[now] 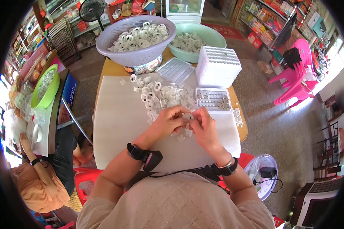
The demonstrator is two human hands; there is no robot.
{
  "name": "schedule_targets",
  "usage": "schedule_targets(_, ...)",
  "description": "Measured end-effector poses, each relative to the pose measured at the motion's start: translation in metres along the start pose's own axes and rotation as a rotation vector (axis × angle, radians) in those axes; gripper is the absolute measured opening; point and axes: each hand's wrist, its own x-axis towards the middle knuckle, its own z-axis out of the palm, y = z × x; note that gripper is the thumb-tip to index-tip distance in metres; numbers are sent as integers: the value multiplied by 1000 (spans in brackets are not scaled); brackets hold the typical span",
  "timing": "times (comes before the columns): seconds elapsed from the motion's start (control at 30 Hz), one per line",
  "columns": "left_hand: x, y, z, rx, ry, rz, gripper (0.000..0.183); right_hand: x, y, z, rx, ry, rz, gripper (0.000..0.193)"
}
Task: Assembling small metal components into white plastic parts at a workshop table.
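Over the near middle of the white-covered table, my left hand and my right hand meet with fingers pinched on one small white plastic ring-shaped part. A dark slot shows in its middle. Just beyond my hands lies a loose pile of similar white plastic parts. A white compartment tray sits right of the pile, its cells partly filled with small pale pieces. A few translucent bits lie under my fingers. What my fingertips cover is hidden.
A purple basket heaped with white parts stands on a tub; a green basin is beside it. Stacked white trays rise at the back right, near an empty clear tray. Another person sits at the left table.
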Motion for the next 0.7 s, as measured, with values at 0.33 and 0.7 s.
schedule_targets(0.33,-2,2,-5,-100,118,161,24,105,-58,-51,106,-37,-175,33)
schedule_targets(0.7,2,4,-24,-316,449,307,20,43,-16,-21,-246,-384,48,18)
